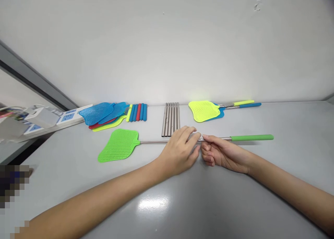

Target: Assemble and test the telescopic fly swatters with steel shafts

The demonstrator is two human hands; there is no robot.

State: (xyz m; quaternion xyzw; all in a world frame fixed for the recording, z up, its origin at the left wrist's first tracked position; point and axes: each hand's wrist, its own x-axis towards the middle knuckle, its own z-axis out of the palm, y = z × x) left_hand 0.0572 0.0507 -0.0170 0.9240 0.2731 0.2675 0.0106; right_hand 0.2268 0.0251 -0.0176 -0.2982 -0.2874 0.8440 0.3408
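Observation:
A green fly swatter [119,146] with a telescoping metal shaft lies across the view, its mesh head to the left and its green handle [252,137] to the right. My left hand [180,150] is curled over the middle of the shaft, which passes partly hidden beneath the fingers. Just to its right, my right hand [224,153] pinches the shaft between thumb and bent fingers, close to the left fingertips. Behind my left hand, several metal tubes [171,118] stand side by side in a row on the grey table [208,204].
Blue, red and yellow swatter heads [97,113] are piled at the back left, beside several coloured handle grips [138,112]. Yellow and blue swatters [205,110] overlap at the back right. A power strip [69,117] with plugged-in adapters runs along the left edge, below the wall [167,51].

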